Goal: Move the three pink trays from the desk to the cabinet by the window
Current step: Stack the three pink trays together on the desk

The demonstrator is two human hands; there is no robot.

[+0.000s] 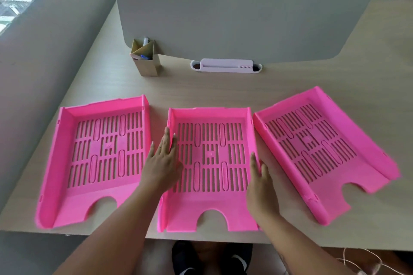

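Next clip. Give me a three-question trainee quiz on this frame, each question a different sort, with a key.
1. True or false: the three trays are stacked.
2. Which tray do both hands flank? A) left tray B) middle tray C) right tray
3. Fill in: the pen holder stands behind the ___ tray.

Key: 1. false; left tray, middle tray and right tray lie side by side on the desk. 2. B; left hand, right hand. 3. left; pen holder.

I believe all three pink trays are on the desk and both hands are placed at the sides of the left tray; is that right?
Not quite. The head view shows the left hand and right hand at the two sides of the middle tray, not the left tray. The rest holds: all three pink trays, including the right tray, are on the desk.
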